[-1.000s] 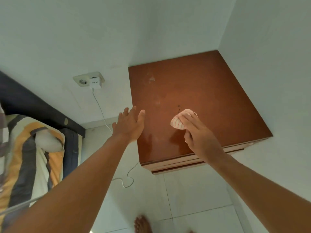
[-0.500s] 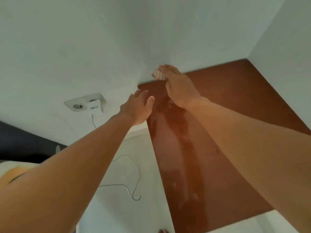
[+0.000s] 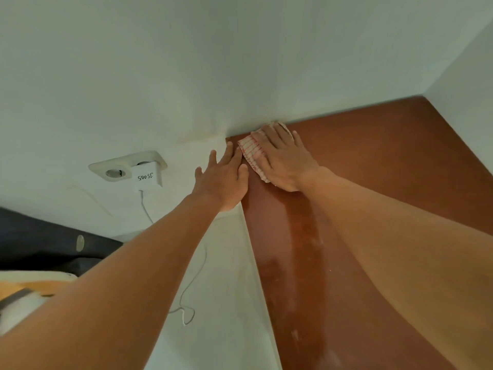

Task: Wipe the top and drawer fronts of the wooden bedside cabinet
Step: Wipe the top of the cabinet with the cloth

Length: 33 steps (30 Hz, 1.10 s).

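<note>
The right hand (image 3: 284, 158) is flat, fingers spread, pressing a small white cloth with thin red stripes (image 3: 252, 153) onto the glossy reddish-brown wooden cabinet top (image 3: 373, 182). It's more palm pressure than a pinch, with the cloth pinned under the fingers right up in the back left corner where the top meets the pale wall (image 3: 213, 62). The left hand (image 3: 222, 180) holds nothing; it lies open on the cabinet's left edge with fingertips just beside the cloth, looks like bracing.

To do this bit well I'd keep the cloth flat, push it tight into the corner seam, then drag along the back edge in overlapping passes rather than random swirls, since the top shows streaks.

The top itself is shiny, with pale smeary patches and specks nearer the camera, so that part probably needs another go. The drawer fronts aren't in view. Off to the left there's a white double wall socket (image 3: 125, 166) with a white plug adapter (image 3: 148, 177) and a thin white cable (image 3: 186, 289) trailing down.
</note>
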### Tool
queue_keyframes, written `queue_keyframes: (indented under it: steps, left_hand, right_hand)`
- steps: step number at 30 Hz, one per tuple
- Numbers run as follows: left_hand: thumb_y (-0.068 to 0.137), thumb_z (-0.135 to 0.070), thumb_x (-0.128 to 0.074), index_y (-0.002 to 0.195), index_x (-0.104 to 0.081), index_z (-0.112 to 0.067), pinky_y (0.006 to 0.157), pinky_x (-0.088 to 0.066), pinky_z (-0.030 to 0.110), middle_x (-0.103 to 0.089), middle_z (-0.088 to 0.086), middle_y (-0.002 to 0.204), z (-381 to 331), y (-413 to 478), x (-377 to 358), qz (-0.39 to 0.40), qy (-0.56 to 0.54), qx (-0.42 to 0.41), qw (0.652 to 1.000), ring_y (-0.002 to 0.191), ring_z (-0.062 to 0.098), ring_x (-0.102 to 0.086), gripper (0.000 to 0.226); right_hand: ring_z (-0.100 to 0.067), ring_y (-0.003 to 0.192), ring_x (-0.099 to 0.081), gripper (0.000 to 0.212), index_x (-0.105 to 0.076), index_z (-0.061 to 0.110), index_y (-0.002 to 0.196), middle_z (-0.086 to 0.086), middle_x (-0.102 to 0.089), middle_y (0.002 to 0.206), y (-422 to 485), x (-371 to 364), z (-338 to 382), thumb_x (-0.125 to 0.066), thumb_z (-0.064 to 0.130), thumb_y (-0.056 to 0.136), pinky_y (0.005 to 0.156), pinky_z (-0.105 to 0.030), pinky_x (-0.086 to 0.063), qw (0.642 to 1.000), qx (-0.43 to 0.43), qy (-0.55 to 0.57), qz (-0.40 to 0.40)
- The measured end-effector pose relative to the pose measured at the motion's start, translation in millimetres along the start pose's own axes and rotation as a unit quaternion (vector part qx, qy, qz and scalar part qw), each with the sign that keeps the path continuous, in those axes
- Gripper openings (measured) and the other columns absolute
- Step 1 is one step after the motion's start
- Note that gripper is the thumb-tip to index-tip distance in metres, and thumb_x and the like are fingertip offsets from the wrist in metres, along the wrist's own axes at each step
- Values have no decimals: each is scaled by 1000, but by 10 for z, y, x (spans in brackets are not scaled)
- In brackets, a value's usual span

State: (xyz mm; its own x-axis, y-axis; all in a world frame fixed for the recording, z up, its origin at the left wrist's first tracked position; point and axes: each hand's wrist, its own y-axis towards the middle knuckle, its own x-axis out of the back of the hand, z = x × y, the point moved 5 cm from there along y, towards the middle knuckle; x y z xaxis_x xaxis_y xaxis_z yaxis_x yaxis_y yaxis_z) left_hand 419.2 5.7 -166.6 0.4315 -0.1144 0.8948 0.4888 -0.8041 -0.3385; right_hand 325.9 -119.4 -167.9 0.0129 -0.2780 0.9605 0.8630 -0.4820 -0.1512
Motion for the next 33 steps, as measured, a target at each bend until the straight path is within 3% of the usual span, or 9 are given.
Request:
queue_keyframes:
  steps: [7, 14, 25, 33]
  left_hand:
    - [105, -49, -6, 162, -2, -37, 121, -6, 66, 3, -8, 171, -60, -25, 46, 13, -4, 21, 1000, 157, 33, 4, 58]
    - [102, -61, -5, 163, -3, -28, 123, -2, 61, 8, -4, 171, -173, -134, 12, 26, 9, 56, 998, 157, 28, 11, 69]
    - [105, -57, -11, 163, -3, -25, 125, -4, 57, 1, -5, 172, -449, -1678, -775, -26, -99, 70, 992, 157, 24, 10, 67]
    - [103, -60, -6, 163, -4, -25, 125, -9, 58, -2, -5, 171, -549, -2532, -1144, -25, -155, 84, 984, 158, 22, 8, 70]
  right_hand:
    - [-24, 159, 7, 63, -6, 26, 164, -3, -1, 173, -50, -61, 9, -16, 49, 106, 128, -51, -1, 1000, -13, -9, -1]
    - [-25, 159, 7, 68, -7, 24, 164, -4, -3, 172, -766, -162, 21, -4, 51, 101, 128, -52, -5, 1000, -4, -19, -6]
    - [-23, 158, 17, 71, 4, 26, 164, -2, 10, 172, -2364, -403, 14, -13, 55, 101, 128, -53, 2, 999, 14, -21, 39]
    - [-24, 160, 2, 70, -14, 23, 164, -5, -7, 173, -3725, -603, 3, -30, 48, 101, 127, -52, -16, 999, 41, 0, 20]
